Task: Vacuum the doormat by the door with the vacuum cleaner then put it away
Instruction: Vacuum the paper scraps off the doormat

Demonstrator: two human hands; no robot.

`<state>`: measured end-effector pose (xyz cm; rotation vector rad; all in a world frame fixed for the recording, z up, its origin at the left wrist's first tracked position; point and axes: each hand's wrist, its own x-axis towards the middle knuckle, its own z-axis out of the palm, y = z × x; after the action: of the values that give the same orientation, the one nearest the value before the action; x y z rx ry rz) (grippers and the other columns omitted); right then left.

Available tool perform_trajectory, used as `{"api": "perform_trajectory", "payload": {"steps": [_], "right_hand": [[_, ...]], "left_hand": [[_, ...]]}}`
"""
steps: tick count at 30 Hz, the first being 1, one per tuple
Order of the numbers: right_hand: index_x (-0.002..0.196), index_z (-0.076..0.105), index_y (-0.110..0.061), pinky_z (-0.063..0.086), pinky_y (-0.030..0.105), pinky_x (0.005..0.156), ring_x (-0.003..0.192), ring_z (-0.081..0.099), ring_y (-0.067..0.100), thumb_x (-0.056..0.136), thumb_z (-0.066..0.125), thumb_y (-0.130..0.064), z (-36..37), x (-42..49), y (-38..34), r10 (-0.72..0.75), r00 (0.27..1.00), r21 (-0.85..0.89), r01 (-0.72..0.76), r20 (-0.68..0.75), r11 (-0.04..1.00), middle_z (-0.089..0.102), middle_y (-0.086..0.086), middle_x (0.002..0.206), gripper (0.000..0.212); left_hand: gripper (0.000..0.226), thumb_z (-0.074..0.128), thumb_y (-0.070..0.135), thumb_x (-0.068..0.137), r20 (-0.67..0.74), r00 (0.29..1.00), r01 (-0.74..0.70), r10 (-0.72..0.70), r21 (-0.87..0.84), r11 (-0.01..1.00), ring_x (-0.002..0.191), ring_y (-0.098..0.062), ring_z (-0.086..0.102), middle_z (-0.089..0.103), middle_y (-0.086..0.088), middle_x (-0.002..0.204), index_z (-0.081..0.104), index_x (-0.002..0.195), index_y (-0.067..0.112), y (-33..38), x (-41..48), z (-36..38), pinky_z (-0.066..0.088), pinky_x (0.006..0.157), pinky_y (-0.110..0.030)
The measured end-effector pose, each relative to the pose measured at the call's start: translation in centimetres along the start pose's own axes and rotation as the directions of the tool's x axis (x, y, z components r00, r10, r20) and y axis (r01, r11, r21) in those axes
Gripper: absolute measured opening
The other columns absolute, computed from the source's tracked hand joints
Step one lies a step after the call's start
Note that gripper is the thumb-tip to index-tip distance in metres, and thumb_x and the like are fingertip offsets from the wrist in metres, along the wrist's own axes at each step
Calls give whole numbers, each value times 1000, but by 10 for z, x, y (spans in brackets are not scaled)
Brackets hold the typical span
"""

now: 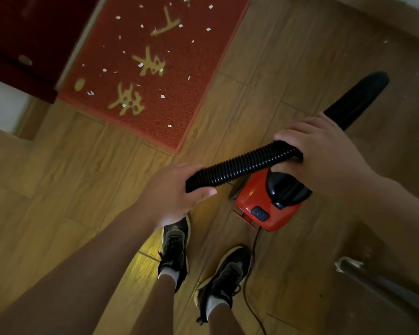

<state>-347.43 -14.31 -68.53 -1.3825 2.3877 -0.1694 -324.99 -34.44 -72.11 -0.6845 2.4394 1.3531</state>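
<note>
A red doormat point(155, 68) with gold characters lies on the wood floor at the upper left, strewn with several white paper scraps. A small red and black vacuum cleaner point(266, 201) hangs in the air in front of me. A ribbed black hose point(242, 165) runs across above it. My left hand point(177, 194) grips the hose's left end. My right hand point(324, 151) grips the hose's right end, just above the vacuum's black handle part. A flat black nozzle point(358, 100) sticks out beyond my right hand.
A dark red door point(29, 39) stands beside the mat at the upper left. The vacuum's black cord point(249, 274) trails down past my two black shoes point(174, 247). A grey pole point(382, 288) with a white end lies at the lower right.
</note>
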Motion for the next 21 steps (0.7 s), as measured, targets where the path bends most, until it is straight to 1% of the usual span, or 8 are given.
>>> {"api": "perform_trajectory", "payload": {"steps": [3,7,9,12,15,17,19,21], "right_hand": [[125,64,-21,20,53,120,123,56,24,84,68,-54,1,10,-16,-11,998,-8,12,65,1000,69,-4,119,53],[128,66,-24,15,57,121,122,58,23,84,70,-53,12,21,-55,-123,983,-2,124,137,992,70,-6,120,53],[124,68,-22,19,58,119,117,62,24,82,74,-47,19,28,-72,-183,975,0,185,130,983,72,-6,115,49],[121,69,-19,30,55,114,109,66,26,80,78,-42,19,38,-85,-214,969,-10,217,124,976,73,-3,110,48],[118,69,-16,42,49,101,99,67,26,80,79,-40,15,47,-90,-247,960,-8,251,131,968,73,-2,103,47],[118,69,-16,44,47,95,96,67,25,80,79,-39,15,51,-92,-258,958,21,257,122,966,72,-3,101,45],[121,67,-18,42,44,95,99,65,23,82,77,-40,14,53,-91,-229,966,47,225,117,973,71,-6,104,46],[125,66,-18,39,44,98,104,64,22,83,76,-41,12,55,-90,-183,977,73,175,112,982,71,-6,109,49]], "left_hand": [[25,71,44,92,12,1000,-7,7,32,999,75,-9,59,62,7,82,72,109,26,-10,-3,-7,51,68,-43],[27,60,58,90,19,997,-74,73,87,993,71,-2,52,54,13,73,66,97,32,-14,-4,-8,40,61,-34],[25,55,62,89,19,995,-96,94,90,991,69,-3,50,51,13,71,59,87,37,-13,-1,-9,37,59,-33],[22,60,56,93,5,995,-104,104,54,993,68,-8,51,51,11,72,50,82,40,-14,2,-13,34,58,-34],[15,65,49,95,-4,994,-110,110,-13,994,72,-7,52,53,12,75,57,92,37,-22,1,-16,34,60,-33],[21,66,49,94,-13,996,-88,87,-56,995,76,-4,53,56,14,80,65,107,33,-27,1,-17,33,63,-30],[31,69,47,93,-25,998,-53,51,-69,996,80,-3,55,59,15,85,65,120,32,-32,1,-20,36,65,-29],[36,71,44,92,-40,999,-24,22,-56,998,86,-6,58,64,14,93,65,125,31,-38,-1,-23,43,71,-30]]}}
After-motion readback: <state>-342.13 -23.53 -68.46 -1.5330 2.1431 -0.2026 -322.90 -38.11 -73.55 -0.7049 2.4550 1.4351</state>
